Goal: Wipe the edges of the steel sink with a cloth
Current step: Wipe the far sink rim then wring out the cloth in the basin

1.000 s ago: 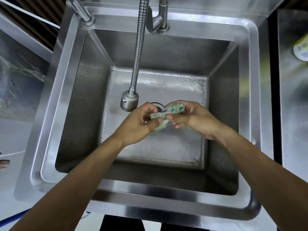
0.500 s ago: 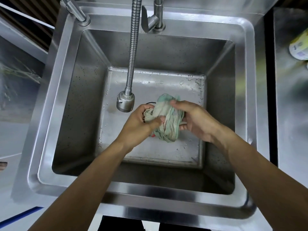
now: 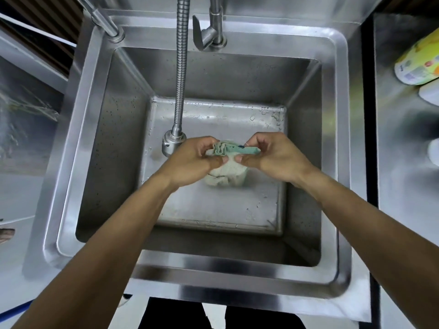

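I see one pale green cloth (image 3: pixel 226 168) pinched by both my left hand (image 3: pixel 194 160) and right hand (image 3: pixel 273 157), over the one steel sink (image 3: pixel 237 264), beside one hose sprayer (image 3: pixel 173 143).

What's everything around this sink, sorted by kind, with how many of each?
Hands: 2, the left hand and the right hand
Cloths: 1, the cloth held over the sink
Sinks: 1
Spray hoses: 1, the spray hose
Tap levers: 1, the tap lever
Bottles: 1, the yellow bottle
Total: 7
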The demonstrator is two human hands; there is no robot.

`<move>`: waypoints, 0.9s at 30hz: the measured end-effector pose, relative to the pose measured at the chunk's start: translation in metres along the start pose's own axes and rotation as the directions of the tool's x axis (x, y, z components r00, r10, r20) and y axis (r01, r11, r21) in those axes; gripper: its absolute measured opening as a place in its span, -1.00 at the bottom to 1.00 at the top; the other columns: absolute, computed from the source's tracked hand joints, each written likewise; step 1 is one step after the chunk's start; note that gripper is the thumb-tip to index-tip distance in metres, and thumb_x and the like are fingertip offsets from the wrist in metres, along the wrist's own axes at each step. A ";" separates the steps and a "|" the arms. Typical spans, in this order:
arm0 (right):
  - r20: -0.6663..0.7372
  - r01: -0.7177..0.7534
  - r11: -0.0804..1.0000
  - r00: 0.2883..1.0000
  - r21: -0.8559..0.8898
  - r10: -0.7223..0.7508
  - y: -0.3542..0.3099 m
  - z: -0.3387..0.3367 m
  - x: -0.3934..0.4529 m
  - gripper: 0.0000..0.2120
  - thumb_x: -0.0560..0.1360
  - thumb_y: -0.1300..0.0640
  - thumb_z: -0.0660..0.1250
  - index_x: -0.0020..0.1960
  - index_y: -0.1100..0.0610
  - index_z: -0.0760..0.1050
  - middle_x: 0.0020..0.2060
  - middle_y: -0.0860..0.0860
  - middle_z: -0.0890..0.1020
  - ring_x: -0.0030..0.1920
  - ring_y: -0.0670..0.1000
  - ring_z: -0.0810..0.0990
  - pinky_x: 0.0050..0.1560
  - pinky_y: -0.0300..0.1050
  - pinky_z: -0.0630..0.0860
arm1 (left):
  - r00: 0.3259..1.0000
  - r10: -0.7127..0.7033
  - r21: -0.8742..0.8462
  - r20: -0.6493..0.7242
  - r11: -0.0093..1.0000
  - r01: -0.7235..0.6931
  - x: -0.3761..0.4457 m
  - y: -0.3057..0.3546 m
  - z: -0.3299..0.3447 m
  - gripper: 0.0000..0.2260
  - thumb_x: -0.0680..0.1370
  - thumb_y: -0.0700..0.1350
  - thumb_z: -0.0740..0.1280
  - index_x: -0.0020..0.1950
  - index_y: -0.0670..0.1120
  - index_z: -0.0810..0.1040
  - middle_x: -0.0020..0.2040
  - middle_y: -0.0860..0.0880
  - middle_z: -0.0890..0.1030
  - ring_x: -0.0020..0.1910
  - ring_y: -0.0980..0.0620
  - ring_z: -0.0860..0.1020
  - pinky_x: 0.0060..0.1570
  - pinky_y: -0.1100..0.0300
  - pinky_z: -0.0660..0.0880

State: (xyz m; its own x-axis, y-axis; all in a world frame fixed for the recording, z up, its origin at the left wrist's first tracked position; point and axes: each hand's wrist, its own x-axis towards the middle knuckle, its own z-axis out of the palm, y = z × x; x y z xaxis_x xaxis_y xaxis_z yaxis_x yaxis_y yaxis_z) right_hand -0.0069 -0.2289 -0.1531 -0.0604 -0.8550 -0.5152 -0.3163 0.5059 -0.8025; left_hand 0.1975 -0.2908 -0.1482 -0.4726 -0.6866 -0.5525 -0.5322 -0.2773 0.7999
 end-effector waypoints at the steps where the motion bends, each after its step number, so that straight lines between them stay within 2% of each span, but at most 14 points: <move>1: -0.002 0.017 0.999 1.000 -0.048 -0.017 -0.002 -0.001 -0.001 -0.80 0.45 0.05 0.60 -0.06 0.09 0.63 -0.17 0.00 0.72 -0.20 -0.05 0.67 -0.03 -0.01 0.64 | 1.000 0.027 0.073 0.015 0.997 -0.028 0.000 0.004 -0.001 -0.86 0.58 -0.13 0.46 0.13 0.03 0.65 0.02 0.07 0.74 0.07 0.06 0.69 0.06 0.16 0.62; 3: 0.040 0.067 0.997 0.997 -0.026 -0.066 -0.008 -0.008 -0.004 -0.77 0.46 0.07 0.59 0.03 0.07 0.60 -0.11 0.07 0.71 -0.20 -0.04 0.66 -0.02 0.02 0.66 | 0.997 0.074 0.145 0.014 0.987 -0.075 -0.003 0.014 -0.004 -0.85 0.58 -0.05 0.46 0.12 0.10 0.61 0.03 0.13 0.71 0.08 0.14 0.66 0.12 0.15 0.60; 5: 0.082 0.127 0.992 0.989 -0.023 -0.125 -0.016 -0.020 -0.010 -0.73 0.48 0.13 0.58 0.12 0.00 0.61 0.00 0.10 0.70 -0.10 0.06 0.71 0.05 0.00 0.67 | 0.994 0.107 0.158 0.008 0.982 -0.107 -0.007 0.024 -0.009 -0.90 0.58 0.03 0.46 0.09 0.11 0.64 0.01 0.14 0.72 0.03 0.12 0.69 0.13 0.05 0.62; 7: 0.054 0.198 0.980 0.979 -0.037 -0.196 -0.020 -0.029 -0.017 -0.77 0.49 0.19 0.56 0.09 -0.03 0.65 0.00 -0.02 0.71 -0.11 0.03 0.69 -0.02 -0.10 0.66 | 0.988 0.153 0.166 0.004 0.974 -0.152 -0.011 0.030 -0.011 -0.91 0.59 0.03 0.45 0.08 0.09 0.67 0.00 0.11 0.72 -0.02 0.04 0.71 0.13 -0.08 0.63; 10: -0.015 0.254 0.964 0.967 -0.077 -0.256 -0.025 -0.035 -0.028 -0.81 0.49 0.23 0.55 0.01 -0.02 0.67 -0.10 -0.14 0.71 -0.16 -0.11 0.65 -0.08 -0.23 0.59 | 0.971 0.237 0.186 -0.018 0.955 -0.230 -0.017 0.038 -0.007 -0.90 0.59 -0.01 0.45 0.08 0.17 0.65 0.03 0.10 0.71 0.01 -0.02 0.69 0.17 -0.12 0.60; 13: -0.060 0.295 0.944 0.950 -0.150 -0.306 -0.035 -0.046 -0.044 -0.85 0.50 0.19 0.55 0.04 0.03 0.67 -0.08 -0.13 0.71 -0.06 -0.02 0.68 0.03 -0.08 0.65 | 0.963 0.269 0.166 -0.031 0.951 -0.261 -0.026 0.051 -0.003 -0.84 0.59 -0.05 0.46 0.12 0.19 0.64 0.06 0.09 0.71 0.02 -0.01 0.70 0.16 -0.11 0.61; 16: -0.102 0.322 0.926 0.933 -0.197 -0.346 -0.046 -0.059 -0.062 -0.84 0.48 0.15 0.57 0.04 0.03 0.69 -0.06 -0.11 0.72 -0.03 0.01 0.69 0.10 0.09 0.65 | 0.954 0.300 0.165 -0.026 0.942 -0.292 -0.042 0.069 0.000 -0.81 0.60 -0.10 0.46 0.12 0.19 0.64 0.03 0.08 0.72 0.00 -0.02 0.71 0.12 -0.13 0.63; 19: -0.148 0.318 0.930 0.926 -0.184 -0.346 -0.055 -0.063 -0.086 -0.84 0.48 0.15 0.57 0.04 0.04 0.68 -0.05 -0.09 0.73 -0.03 0.04 0.70 0.07 0.17 0.66 | 0.947 0.319 0.145 -0.039 0.940 -0.310 -0.062 0.084 0.003 -0.77 0.61 -0.17 0.43 0.09 0.19 0.64 -0.04 0.17 0.67 -0.07 0.01 0.69 0.05 -0.10 0.65; 21: -0.175 0.331 0.924 0.915 -0.192 -0.364 -0.058 -0.063 -0.107 -0.83 0.49 0.17 0.56 0.06 0.07 0.67 -0.04 -0.06 0.73 -0.03 0.05 0.71 0.06 0.17 0.66 | 0.939 0.341 0.136 -0.041 0.933 -0.333 -0.076 0.090 0.008 -0.81 0.62 -0.17 0.42 0.15 0.11 0.66 0.02 0.10 0.66 -0.09 -0.01 0.68 0.02 -0.04 0.63; 23: -0.224 0.346 0.916 0.894 -0.201 -0.387 -0.059 -0.061 -0.132 -0.84 0.50 0.19 0.55 0.06 0.08 0.67 -0.03 -0.05 0.73 -0.05 0.03 0.71 0.06 0.13 0.66 | 0.928 0.371 0.155 -0.039 0.920 -0.361 -0.093 0.098 0.018 -0.82 0.62 -0.15 0.41 0.19 0.04 0.66 0.02 0.08 0.64 -0.18 0.00 0.63 -0.06 0.03 0.59; 27: -0.346 0.342 0.905 0.841 -0.253 -0.415 -0.051 -0.067 -0.193 -0.85 0.48 0.20 0.55 0.03 0.07 0.69 -0.06 -0.04 0.67 -0.06 -0.04 0.66 0.05 -0.06 0.62 | 0.898 0.439 0.133 -0.036 0.892 -0.432 -0.134 0.115 0.053 -0.83 0.62 -0.14 0.41 0.12 0.12 0.67 -0.08 0.13 0.67 -0.30 0.04 0.56 -0.28 0.08 0.52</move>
State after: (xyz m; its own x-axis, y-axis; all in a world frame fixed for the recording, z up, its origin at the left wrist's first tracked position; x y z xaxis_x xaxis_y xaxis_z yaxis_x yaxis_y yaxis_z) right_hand -0.0424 -0.0970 0.0075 -0.2476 -0.9689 0.0039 -0.5468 0.1364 -0.8261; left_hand 0.1623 -0.1950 0.0050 -0.6328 -0.7623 -0.1359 -0.3642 0.1381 0.9210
